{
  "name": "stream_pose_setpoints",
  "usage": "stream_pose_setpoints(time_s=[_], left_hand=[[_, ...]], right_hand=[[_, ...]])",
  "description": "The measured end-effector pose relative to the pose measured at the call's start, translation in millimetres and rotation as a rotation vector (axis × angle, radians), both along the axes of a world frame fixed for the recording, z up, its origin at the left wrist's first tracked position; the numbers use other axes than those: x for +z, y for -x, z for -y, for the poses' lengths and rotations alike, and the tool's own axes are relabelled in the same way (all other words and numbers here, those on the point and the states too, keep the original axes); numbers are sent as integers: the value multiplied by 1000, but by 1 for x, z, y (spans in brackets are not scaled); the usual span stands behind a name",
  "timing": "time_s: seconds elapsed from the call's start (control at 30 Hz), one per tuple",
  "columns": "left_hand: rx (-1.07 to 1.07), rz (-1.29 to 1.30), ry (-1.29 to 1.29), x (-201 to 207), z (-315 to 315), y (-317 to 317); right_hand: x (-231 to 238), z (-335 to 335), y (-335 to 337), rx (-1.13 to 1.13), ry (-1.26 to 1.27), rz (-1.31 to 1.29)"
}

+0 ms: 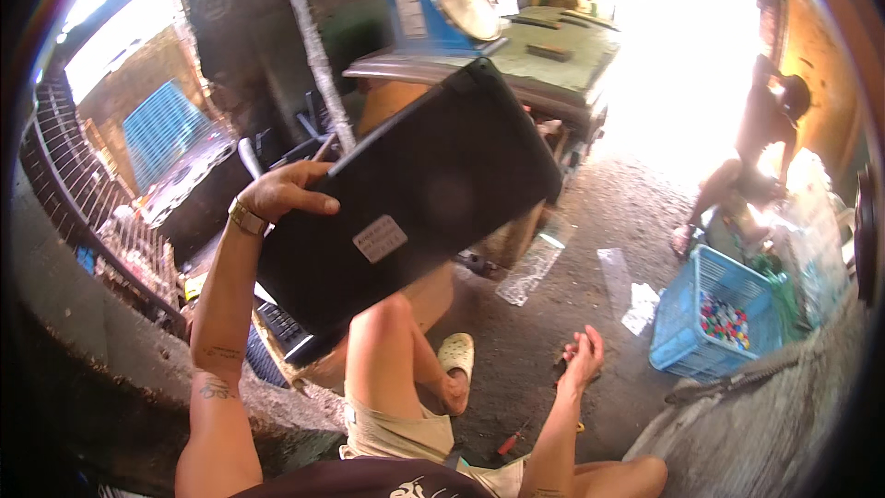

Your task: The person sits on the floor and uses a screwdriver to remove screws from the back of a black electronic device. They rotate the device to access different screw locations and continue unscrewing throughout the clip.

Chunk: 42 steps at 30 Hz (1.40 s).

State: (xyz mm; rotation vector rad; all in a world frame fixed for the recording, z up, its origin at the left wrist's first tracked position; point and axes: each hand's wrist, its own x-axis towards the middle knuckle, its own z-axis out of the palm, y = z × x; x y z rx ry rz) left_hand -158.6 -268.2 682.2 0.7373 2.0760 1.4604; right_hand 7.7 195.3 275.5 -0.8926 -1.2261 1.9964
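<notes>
My left hand (288, 192) grips the upper left edge of a black laptop (424, 194), thumb lying over its flat face. It is tilted up in front of me and bears a white printed label (379, 238). Below its lower left corner a strip of keyboard (281, 325) shows; whether it belongs to the same laptop I cannot tell. My right hand (581, 361) is off to the right above the ground, apart from the laptop, its fingers loosely curled and apart. A small dark patch beside its fingers is too unclear to name.
Behind the laptop a blue dial scale (415, 14) stands on a worn table (590, 60). At right is a blue plastic crate (673, 327) holding colourful caps; beyond it a person (761, 148) crouches. Clear plastic pieces (535, 267) and a red-handled tool (507, 444) lie on the ground.
</notes>
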Motion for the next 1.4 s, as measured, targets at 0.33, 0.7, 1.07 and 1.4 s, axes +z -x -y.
stream_pose_setpoints(time_s=[0.33,0.7,1.07,1.4], left_hand=[[-373,398,-91,-94,-179,-37],[-121,866,-98,-213,-214,-77],[568,935,-497,-312,-180,-130],[490,1192,-571,-313,-188,-133]], right_hand=[[202,19,-89,64,-98,-485],[148,-24,-84,61,-173,-66],[-266,75,-165,999,-430,1352],[-156,-32,-103,668,-376,1197]])
